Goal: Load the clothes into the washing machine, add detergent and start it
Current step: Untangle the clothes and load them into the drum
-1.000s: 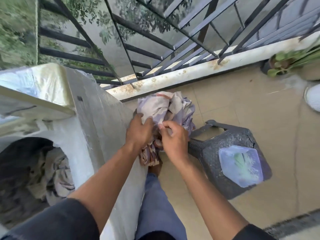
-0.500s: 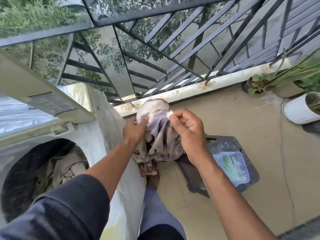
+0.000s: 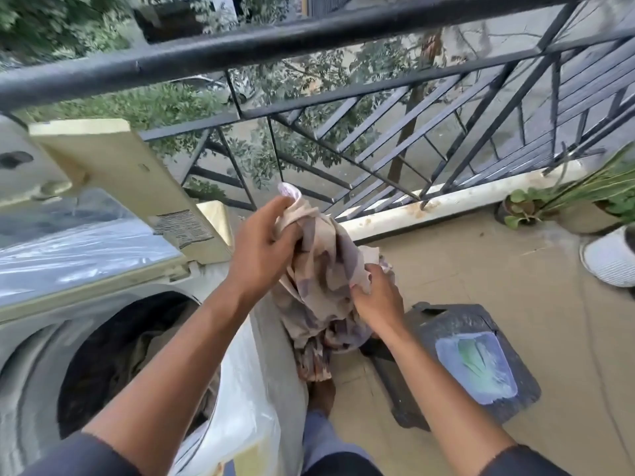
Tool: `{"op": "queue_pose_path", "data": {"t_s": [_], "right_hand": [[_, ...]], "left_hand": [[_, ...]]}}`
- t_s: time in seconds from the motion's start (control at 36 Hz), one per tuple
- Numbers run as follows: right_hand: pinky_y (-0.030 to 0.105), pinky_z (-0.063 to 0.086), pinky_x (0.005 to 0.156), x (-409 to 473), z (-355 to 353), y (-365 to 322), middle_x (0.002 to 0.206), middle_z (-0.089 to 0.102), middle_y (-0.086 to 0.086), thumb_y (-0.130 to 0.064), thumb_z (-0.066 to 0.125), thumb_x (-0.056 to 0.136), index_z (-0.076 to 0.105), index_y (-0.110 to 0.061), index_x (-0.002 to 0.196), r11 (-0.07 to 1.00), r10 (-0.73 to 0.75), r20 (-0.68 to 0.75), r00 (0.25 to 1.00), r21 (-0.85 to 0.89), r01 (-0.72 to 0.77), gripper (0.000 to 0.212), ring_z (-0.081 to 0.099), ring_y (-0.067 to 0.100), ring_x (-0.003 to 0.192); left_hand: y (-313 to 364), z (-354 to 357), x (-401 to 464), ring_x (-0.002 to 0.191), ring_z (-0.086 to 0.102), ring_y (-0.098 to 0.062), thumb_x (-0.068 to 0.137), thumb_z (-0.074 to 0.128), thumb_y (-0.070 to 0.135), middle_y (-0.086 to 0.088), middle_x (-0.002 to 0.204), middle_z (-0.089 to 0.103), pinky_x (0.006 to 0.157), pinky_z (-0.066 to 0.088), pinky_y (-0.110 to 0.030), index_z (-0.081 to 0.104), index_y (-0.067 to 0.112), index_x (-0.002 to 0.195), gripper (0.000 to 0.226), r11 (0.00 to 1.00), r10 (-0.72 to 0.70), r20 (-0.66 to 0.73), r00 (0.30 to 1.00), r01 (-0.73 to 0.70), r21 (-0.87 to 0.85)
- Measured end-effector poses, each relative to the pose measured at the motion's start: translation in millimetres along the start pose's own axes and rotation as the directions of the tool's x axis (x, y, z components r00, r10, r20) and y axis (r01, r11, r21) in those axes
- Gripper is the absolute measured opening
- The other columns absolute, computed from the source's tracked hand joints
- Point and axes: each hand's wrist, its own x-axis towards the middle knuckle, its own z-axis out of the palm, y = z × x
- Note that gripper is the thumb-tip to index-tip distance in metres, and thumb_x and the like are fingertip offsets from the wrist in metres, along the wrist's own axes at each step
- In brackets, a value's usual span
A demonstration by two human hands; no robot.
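Note:
A beige and purple patterned cloth (image 3: 323, 283) hangs in the air beside the right corner of the washing machine (image 3: 44, 341). My left hand (image 3: 261, 245) grips its top end, raised high. My right hand (image 3: 378, 300) holds its lower right side. The machine's top lid (image 3: 113, 176) stands open. Its round drum opening (image 3: 137, 359) at lower left holds other crumpled clothes. My left forearm crosses in front of the drum opening.
A dark plastic stool (image 3: 460, 362) with a bluish packet (image 3: 474, 365) on its seat stands on the tiled floor to the right. A black metal railing (image 3: 309, 39) runs across the back. Potted plants (image 3: 563, 201) and a white pot (image 3: 611, 259) sit at far right.
My left hand has risen and now holds the cloth's top end. My right hand has dropped to its lower side, so the bundle hangs longer. The view has tilted up toward the railing.

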Motion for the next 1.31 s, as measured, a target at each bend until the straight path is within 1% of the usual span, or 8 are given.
{"op": "queue_pose_path", "data": {"t_s": [0.14,0.33,0.5,0.61,0.69,0.92,1.14,1.31], "right_hand": [[0.032,0.041,0.107,-7,-24,-38,0.153,0.045,0.001,-0.008,0.059,0.098,0.036,-0.03,0.155,0.951,-0.206,-0.127,0.97,0.209,0.229,0.065,0.045,0.02,0.139],[0.044,0.04,0.12,-1,-69,-82,0.144,0.061,-0.012,0.019,0.044,0.086,0.065,-0.027,0.137,0.811,-0.474,-0.01,0.881,0.384,0.441,0.072,0.05,0.007,0.139],[0.032,0.049,0.103,-8,-89,-90,0.132,0.068,-0.015,-0.021,0.075,0.095,0.063,-0.046,0.132,0.81,-0.571,0.33,0.752,0.377,0.45,0.046,0.059,0.004,0.13],[0.043,0.059,0.092,-3,-90,-78,0.09,0.077,-0.016,-0.039,0.077,0.09,0.073,-0.039,0.084,0.844,-0.534,0.087,0.841,0.109,0.524,0.007,0.072,0.002,0.096],[0.041,0.06,0.081,-6,-105,-74,0.088,0.074,-0.01,-0.018,0.069,0.095,0.068,-0.029,0.09,0.866,-0.491,-0.146,0.859,0.028,0.5,0.013,0.071,0.011,0.087],[0.042,0.049,0.065,-43,-142,-109,0.083,0.062,-0.01,-0.037,0.054,0.108,0.056,-0.015,0.106,0.722,-0.626,-0.394,0.673,0.033,0.691,0.022,0.061,0.016,0.075],[0.022,0.043,0.057,-57,-187,-122,0.071,0.057,-0.013,-0.029,0.049,0.11,0.063,-0.027,0.084,0.695,-0.465,-0.554,0.691,0.255,0.672,0.03,0.051,-0.005,0.064],[0.034,0.037,0.057,-54,-223,-103,0.062,0.051,-0.004,-0.057,0.054,0.096,0.054,-0.023,0.059,0.658,-0.308,-0.581,0.753,0.442,0.61,0.05,0.046,0.016,0.062]], "left_hand": [[16,-19,-8,0.11,0.061,-0.01,0.089,0.072,0.019,0.016,0.117,0.063,0.094,0.054,-0.04,0.067,0.018,0.134,0.045,0.983,0.182,0.178,0.967,-0.18,-0.028],[38,-42,-15,0.113,0.06,-0.014,0.07,0.052,0.007,0.014,0.12,0.059,0.091,0.046,-0.028,0.071,0.016,0.127,0.061,0.928,0.306,0.455,0.837,-0.368,0.052],[51,-58,-25,0.108,0.068,-0.018,0.067,0.05,0.011,0.008,0.121,0.072,0.091,0.059,-0.046,0.072,0.033,0.121,0.061,0.925,0.249,0.566,0.786,-0.366,0.101],[45,-59,-32,0.089,0.069,-0.014,0.07,0.051,0.007,0.012,0.098,0.073,0.072,0.056,-0.037,0.074,0.031,0.109,0.052,0.948,0.215,0.511,0.832,-0.303,0.095],[29,-54,-39,0.085,0.063,-0.01,0.08,0.065,0.0,0.021,0.093,0.066,0.069,0.044,-0.028,0.071,0.03,0.109,0.042,0.961,0.181,0.368,0.912,-0.244,0.133],[14,-17,-53,0.082,0.07,-0.028,0.075,0.073,0.034,0.002,0.085,0.075,0.063,0.046,-0.034,0.075,0.025,0.1,0.027,0.941,0.108,0.218,0.97,-0.17,0.293],[-32,12,-66,0.094,0.072,-0.029,0.096,0.061,0.034,0.004,0.101,0.079,0.07,0.054,-0.033,0.078,0.03,0.094,0.018,0.83,-0.111,0.214,0.97,-0.027,0.557],[-43,9,-65,0.106,0.071,-0.017,0.094,0.075,0.04,0.009,0.126,0.071,0.082,0.051,-0.028,0.064,0.033,0.134,0.042,0.964,-0.132,0.298,0.945,0.052,0.262]]}}
